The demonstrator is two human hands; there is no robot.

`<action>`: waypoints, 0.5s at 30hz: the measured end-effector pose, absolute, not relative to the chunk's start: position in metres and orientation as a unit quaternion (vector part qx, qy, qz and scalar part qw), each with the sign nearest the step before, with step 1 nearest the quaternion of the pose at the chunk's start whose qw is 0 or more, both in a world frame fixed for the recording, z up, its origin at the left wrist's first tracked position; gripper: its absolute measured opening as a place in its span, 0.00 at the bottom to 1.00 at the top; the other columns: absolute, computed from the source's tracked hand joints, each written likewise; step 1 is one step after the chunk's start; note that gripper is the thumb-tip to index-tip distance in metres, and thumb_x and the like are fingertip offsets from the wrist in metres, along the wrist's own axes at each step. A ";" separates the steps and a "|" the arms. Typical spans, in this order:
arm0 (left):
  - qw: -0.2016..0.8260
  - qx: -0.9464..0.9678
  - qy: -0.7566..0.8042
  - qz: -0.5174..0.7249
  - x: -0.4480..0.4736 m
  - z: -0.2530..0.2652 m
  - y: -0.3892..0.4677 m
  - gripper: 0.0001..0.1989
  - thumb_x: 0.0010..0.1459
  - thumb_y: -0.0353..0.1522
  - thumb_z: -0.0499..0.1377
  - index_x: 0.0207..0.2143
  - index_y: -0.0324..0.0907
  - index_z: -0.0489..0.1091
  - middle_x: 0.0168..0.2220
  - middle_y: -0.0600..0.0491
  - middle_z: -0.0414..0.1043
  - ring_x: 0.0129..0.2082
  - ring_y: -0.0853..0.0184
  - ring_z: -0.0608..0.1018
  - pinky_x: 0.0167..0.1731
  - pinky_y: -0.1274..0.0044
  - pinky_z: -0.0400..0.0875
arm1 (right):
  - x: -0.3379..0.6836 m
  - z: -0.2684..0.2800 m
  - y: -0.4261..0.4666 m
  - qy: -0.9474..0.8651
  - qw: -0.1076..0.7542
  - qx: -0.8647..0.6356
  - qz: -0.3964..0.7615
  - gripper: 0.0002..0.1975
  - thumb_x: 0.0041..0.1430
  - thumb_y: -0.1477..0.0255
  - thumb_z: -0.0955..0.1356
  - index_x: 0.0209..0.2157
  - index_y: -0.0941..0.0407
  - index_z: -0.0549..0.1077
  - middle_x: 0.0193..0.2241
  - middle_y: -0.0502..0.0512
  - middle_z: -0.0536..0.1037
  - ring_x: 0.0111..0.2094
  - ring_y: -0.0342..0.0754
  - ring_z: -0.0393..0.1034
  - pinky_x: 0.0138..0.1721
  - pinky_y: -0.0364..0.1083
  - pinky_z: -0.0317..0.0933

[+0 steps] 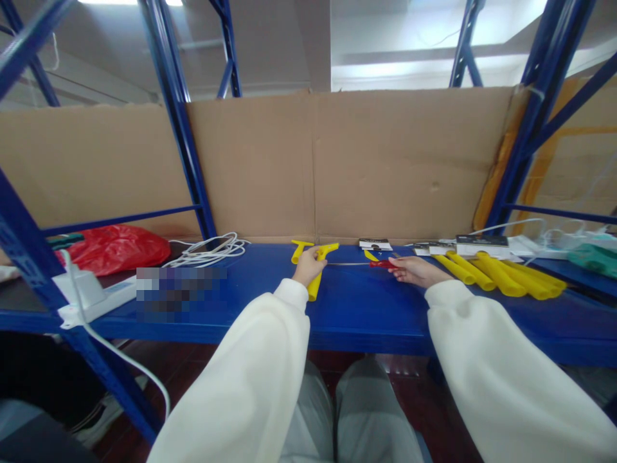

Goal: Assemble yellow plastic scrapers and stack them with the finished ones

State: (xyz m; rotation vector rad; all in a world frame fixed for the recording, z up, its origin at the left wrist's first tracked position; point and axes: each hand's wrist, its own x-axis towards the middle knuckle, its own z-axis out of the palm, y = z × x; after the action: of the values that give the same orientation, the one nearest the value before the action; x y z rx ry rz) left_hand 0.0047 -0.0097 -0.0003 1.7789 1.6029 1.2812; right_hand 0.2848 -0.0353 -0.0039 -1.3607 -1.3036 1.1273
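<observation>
My left hand (307, 265) is closed around a yellow T-shaped plastic handle (315, 286), its crossbar at the top and its tube end pointing toward me. My right hand (414, 270) grips a screwdriver by its red handle (382, 264). The thin metal shaft (349, 264) runs left, with its tip at the yellow handle by my left fingers; whether it touches a screw is too small to tell. Just behind my left hand, a second yellow T-shaped piece (299, 249) lies on the blue shelf (359, 308). A small yellow piece (370, 255) lies beyond the screwdriver.
Several yellow tubular handles (506, 278) lie at the right, beside black-and-white printed cards (482, 245). Another card (375, 244) lies at the back. To the left are a coiled white cable (212, 249), a red plastic bag (123, 247) and a power strip (103, 299). Cardboard (385, 167) walls the back.
</observation>
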 end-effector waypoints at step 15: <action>0.271 0.612 0.574 0.471 0.006 -0.004 -0.004 0.27 0.47 0.23 0.68 0.52 0.33 0.71 0.47 0.42 0.77 0.44 0.61 0.80 0.44 0.75 0.73 | 0.287 -0.012 -0.025 -0.713 0.264 -0.641 0.105 0.05 0.52 0.75 0.71 0.33 0.56 0.77 0.31 0.53 0.79 0.36 0.49 0.74 0.41 0.45 0.65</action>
State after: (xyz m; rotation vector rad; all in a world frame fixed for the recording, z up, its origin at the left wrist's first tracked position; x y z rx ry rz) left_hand 0.0062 -0.0041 -0.0043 1.6482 1.5467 1.2698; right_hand 0.2870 -0.0248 -0.0116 -1.7336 -1.9273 0.2829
